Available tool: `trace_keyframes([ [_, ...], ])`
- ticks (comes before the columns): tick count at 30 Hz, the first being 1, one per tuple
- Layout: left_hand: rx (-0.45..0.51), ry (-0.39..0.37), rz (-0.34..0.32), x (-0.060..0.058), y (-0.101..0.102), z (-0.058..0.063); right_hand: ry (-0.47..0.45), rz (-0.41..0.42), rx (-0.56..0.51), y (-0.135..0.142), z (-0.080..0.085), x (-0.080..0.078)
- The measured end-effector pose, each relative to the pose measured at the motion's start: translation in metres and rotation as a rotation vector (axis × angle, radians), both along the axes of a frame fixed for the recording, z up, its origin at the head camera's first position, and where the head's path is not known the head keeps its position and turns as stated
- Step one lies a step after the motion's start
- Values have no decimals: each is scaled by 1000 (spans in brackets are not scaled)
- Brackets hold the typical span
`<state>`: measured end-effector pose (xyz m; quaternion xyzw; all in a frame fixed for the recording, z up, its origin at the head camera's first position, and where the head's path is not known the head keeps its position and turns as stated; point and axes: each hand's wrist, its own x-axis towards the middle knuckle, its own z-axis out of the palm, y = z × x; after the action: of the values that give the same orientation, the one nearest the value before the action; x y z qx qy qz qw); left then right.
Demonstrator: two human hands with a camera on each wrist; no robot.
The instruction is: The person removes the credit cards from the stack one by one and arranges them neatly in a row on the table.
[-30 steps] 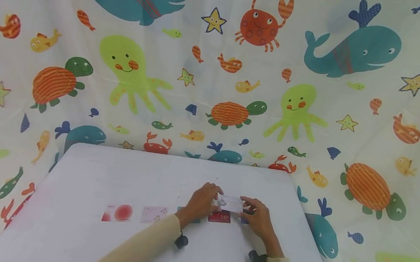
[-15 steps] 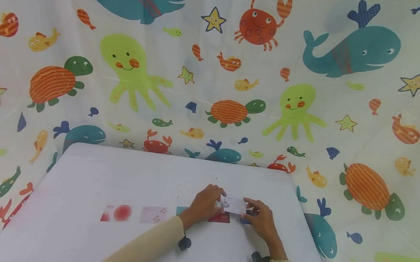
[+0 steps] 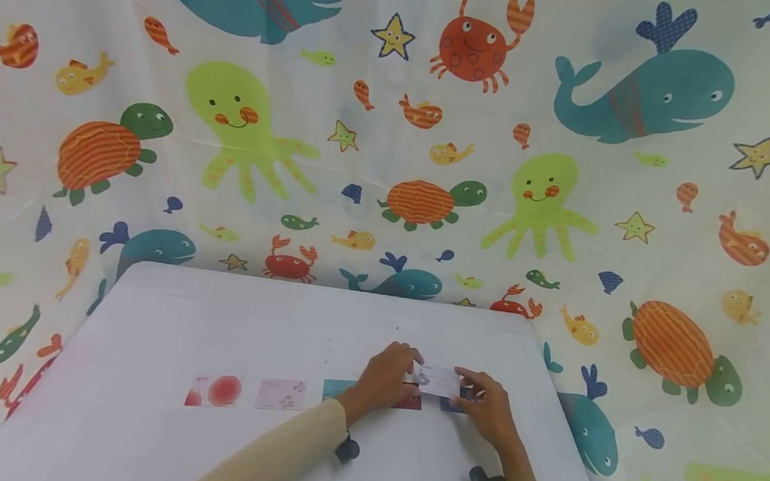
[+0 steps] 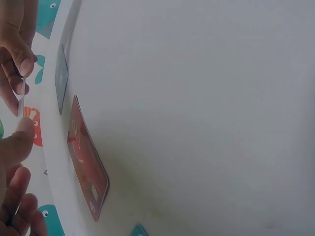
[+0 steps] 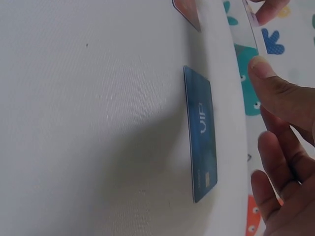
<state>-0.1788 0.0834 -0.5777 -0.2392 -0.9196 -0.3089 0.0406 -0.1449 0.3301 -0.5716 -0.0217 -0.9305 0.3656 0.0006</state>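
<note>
A pale card [image 3: 438, 382] with a small grey print is held up between my two hands above the table. My left hand [image 3: 384, 376] pinches its left end between thumb and fingers; my right hand [image 3: 489, 408] pinches its right end. In the left wrist view the held card [image 4: 21, 98] appears nearly edge-on. Under the hands lie a red VIP card [image 4: 87, 157] and a blue VIP card [image 5: 201, 135], both flat on the table. In the head view, the left hand partly covers the red card [image 3: 409, 402], and the right fingers overlap the blue card [image 3: 450, 406].
Further left in the same row are a teal card [image 3: 336, 388], a pink flowered card [image 3: 280, 395] and a card with a red circle [image 3: 213, 391]. They lie on a white table [image 3: 252, 321]. Behind it hangs a curtain [image 3: 378, 150] printed with sea animals.
Both hands have shifted to the right together, carrying the pale card from near the red card toward the blue one. More of the teal card shows now. The cards on the table have not moved.
</note>
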Motion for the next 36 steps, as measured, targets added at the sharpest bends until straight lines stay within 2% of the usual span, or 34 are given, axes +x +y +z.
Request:
trace_keyframes([
  [6, 20, -9, -22, 3, 5, 4, -4, -2, 6, 7, 2, 1],
  [16, 26, 8, -55, 2, 15, 0, -39, -4, 16, 21, 3, 3],
  [25, 52, -45, -79, 6, 24, 1, -51, 1, 27, 33, 8, 6],
  [36, 38, -61, -104, 9, 37, 4, -57, -32, 23, 44, 9, 11],
])
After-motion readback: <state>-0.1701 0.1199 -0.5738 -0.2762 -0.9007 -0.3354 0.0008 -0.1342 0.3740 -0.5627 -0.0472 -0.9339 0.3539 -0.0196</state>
